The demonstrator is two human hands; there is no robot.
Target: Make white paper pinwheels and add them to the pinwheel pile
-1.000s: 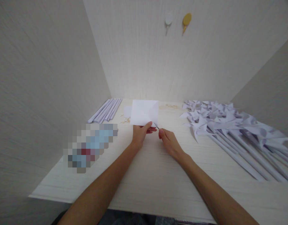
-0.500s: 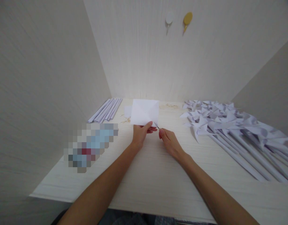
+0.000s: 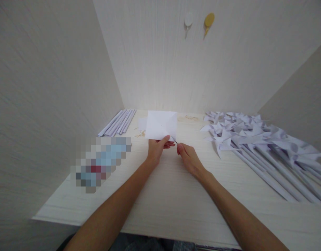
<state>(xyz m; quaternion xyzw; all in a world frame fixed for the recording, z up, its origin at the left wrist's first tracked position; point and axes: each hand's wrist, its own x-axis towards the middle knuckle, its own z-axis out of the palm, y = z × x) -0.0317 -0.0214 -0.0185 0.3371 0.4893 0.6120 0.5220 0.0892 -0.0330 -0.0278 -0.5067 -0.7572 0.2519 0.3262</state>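
A white sheet of paper (image 3: pixel 161 123) with faint diagonal creases is raised over the table. My left hand (image 3: pixel 156 150) pinches its lower edge, thumb on top and fingers underneath. Beside it, my right hand (image 3: pixel 188 155) is closed around small scissors (image 3: pixel 175 141), whose thin blades reach the paper's lower right corner. Most of the scissors is hidden inside the fist.
Finished paper pinwheels (image 3: pixel 241 130) on rolled paper sticks (image 3: pixel 270 170) crowd the right side. Several paper tubes (image 3: pixel 120 122) lie at back left, near a blurred-out item (image 3: pixel 104 164). Small tan bits (image 3: pixel 141 133) and another white paper (image 3: pixel 142 123) lie behind the sheet.
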